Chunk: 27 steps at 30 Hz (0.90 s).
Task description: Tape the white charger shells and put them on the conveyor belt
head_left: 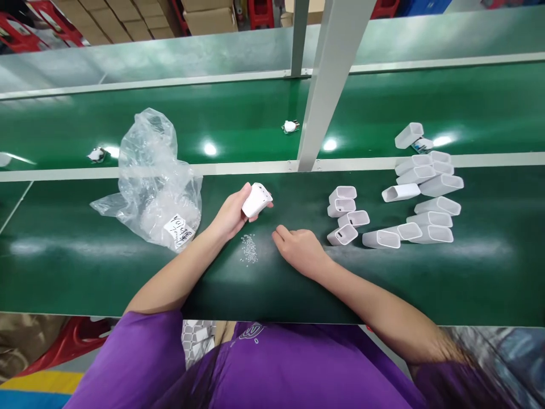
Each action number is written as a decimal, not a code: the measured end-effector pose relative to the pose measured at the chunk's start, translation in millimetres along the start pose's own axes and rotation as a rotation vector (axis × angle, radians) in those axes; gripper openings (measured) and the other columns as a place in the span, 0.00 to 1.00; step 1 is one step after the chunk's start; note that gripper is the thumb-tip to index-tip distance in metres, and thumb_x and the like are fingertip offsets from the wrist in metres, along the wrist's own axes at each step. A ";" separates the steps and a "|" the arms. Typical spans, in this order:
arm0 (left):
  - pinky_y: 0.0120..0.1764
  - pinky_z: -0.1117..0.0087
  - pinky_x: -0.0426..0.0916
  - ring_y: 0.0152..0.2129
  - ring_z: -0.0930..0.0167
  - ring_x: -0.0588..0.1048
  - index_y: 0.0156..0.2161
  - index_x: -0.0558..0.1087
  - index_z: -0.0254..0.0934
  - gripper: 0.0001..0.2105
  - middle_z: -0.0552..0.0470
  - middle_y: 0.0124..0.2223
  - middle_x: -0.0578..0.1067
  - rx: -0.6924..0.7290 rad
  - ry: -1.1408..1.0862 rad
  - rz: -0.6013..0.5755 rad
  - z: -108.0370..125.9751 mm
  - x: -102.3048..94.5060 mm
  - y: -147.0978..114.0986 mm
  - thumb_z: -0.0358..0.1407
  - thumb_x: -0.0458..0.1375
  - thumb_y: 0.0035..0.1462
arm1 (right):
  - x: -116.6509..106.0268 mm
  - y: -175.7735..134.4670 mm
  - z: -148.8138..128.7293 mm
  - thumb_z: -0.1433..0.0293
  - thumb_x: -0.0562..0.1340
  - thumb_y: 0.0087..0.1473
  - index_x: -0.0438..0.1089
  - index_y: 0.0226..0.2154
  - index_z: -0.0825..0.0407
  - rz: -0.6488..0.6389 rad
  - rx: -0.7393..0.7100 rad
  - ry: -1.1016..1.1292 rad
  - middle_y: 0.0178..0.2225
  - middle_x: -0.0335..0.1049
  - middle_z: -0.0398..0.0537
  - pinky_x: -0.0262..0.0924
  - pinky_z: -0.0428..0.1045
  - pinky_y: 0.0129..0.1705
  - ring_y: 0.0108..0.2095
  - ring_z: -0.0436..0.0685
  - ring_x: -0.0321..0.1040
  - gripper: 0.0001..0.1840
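My left hand is wrapped round a white plastic housing, holding it tilted above the green table. Small dark openings show at its upper end. Just below lies a little heap of tiny clear pieces, too small to name. To the right of the heap, my right hand is closed, its thumb and fingertips pinched together; whatever they may hold is too small to make out. Nearest to that hand on its right stand several white housings with open ends.
A clear plastic bag with a handwritten label lies at left. More white housings are grouped at right. A grey metal post rises beyond my hands beside a low rail. Small circuit parts sit on the belt behind.
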<state>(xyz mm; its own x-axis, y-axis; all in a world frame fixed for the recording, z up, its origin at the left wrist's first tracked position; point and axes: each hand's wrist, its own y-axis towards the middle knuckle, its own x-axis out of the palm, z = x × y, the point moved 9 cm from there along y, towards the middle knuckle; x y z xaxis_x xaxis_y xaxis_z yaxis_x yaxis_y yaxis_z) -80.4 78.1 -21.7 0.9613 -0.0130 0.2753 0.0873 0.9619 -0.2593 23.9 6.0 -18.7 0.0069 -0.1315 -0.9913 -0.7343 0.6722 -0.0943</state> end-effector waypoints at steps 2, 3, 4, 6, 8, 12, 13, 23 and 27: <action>0.14 0.78 0.61 0.16 0.77 0.69 0.38 0.74 0.30 0.26 0.46 0.28 0.78 -0.008 -0.017 -0.037 0.2 5.2 -3.8 0.55 0.64 0.51 | 1.9 -0.5 10.2 0.79 0.53 0.64 0.73 0.37 0.55 0.049 0.050 0.041 0.36 0.73 0.49 0.38 0.49 0.22 0.25 0.50 0.67 0.14; 0.15 0.77 0.63 0.16 0.76 0.70 0.40 0.75 0.30 0.27 0.46 0.28 0.78 -0.019 -0.024 -0.062 -0.8 8.2 -5.6 0.56 0.64 0.50 | 2.4 -1.3 16.9 0.76 0.53 0.66 0.73 0.38 0.55 0.082 0.083 0.084 0.36 0.74 0.48 0.39 0.49 0.22 0.25 0.50 0.67 0.13; 0.15 0.77 0.65 0.17 0.75 0.72 0.42 0.75 0.30 0.28 0.47 0.29 0.78 -0.034 -0.029 -0.086 -2.5 11.3 -7.3 0.56 0.64 0.50 | 2.3 -2.4 24.0 0.72 0.54 0.67 0.73 0.39 0.54 0.122 0.115 0.146 0.37 0.74 0.48 0.40 0.48 0.22 0.25 0.50 0.67 0.12; 0.18 0.74 0.71 0.21 0.71 0.76 0.45 0.75 0.32 0.29 0.47 0.32 0.79 -0.062 -0.032 -0.131 -7.0 17.2 -10.4 0.55 0.66 0.48 | -1.8 -5.8 37.1 0.69 0.56 0.67 0.72 0.39 0.53 0.233 0.157 0.340 0.38 0.74 0.47 0.47 0.46 0.23 0.28 0.50 0.69 0.10; 0.23 0.70 0.76 0.27 0.68 0.79 0.48 0.74 0.34 0.28 0.46 0.37 0.79 -0.068 -0.020 -0.154 -10.7 21.0 -13.5 0.51 0.69 0.46 | -11.6 -11.2 48.6 0.70 0.57 0.66 0.71 0.38 0.53 0.386 0.166 0.594 0.36 0.73 0.47 0.55 0.44 0.27 0.30 0.50 0.70 0.08; 0.31 0.67 0.79 0.31 0.68 0.79 0.44 0.72 0.37 0.23 0.50 0.37 0.79 0.089 0.042 -0.091 -1.3 17.5 -21.9 0.45 0.71 0.44 | -34.4 -27.3 70.0 0.68 0.58 0.64 0.71 0.36 0.53 0.690 0.206 1.014 0.35 0.71 0.46 0.65 0.44 0.29 0.32 0.50 0.68 0.07; 0.31 0.68 0.79 0.30 0.69 0.79 0.42 0.72 0.37 0.21 0.52 0.35 0.78 0.147 0.057 -0.070 3.8 16.0 -25.4 0.44 0.71 0.45 | -38.4 -31.1 73.5 0.68 0.59 0.63 0.70 0.35 0.53 0.736 0.226 1.074 0.34 0.71 0.46 0.65 0.43 0.29 0.32 0.50 0.69 0.07; 0.31 0.73 0.75 0.32 0.69 0.80 0.37 0.66 0.38 0.19 0.51 0.35 0.79 0.236 0.331 -0.122 6.2 34.2 -45.9 0.39 0.71 0.45 | -65.7 -53.9 71.7 0.70 0.61 0.62 0.72 0.34 0.52 0.894 0.227 1.154 0.35 0.72 0.46 0.64 0.41 0.23 0.32 0.48 0.70 0.05; 0.31 0.72 0.76 0.34 0.68 0.81 0.38 0.66 0.38 0.20 0.51 0.36 0.80 0.231 0.352 -0.113 4.0 34.7 -46.8 0.38 0.72 0.44 | -73.1 -57.4 68.6 0.71 0.62 0.62 0.74 0.35 0.51 0.953 0.203 0.972 0.35 0.75 0.45 0.64 0.42 0.25 0.29 0.48 0.69 0.05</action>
<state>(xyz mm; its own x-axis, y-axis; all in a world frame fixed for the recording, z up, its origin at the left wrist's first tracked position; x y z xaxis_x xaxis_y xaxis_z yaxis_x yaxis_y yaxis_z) -52.2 33.8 3.7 0.9830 -0.1755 -0.0531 0.1746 0.9844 -0.0212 112.1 27.1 52.9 -0.9736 0.0409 -0.2245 -0.0750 0.8717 0.4843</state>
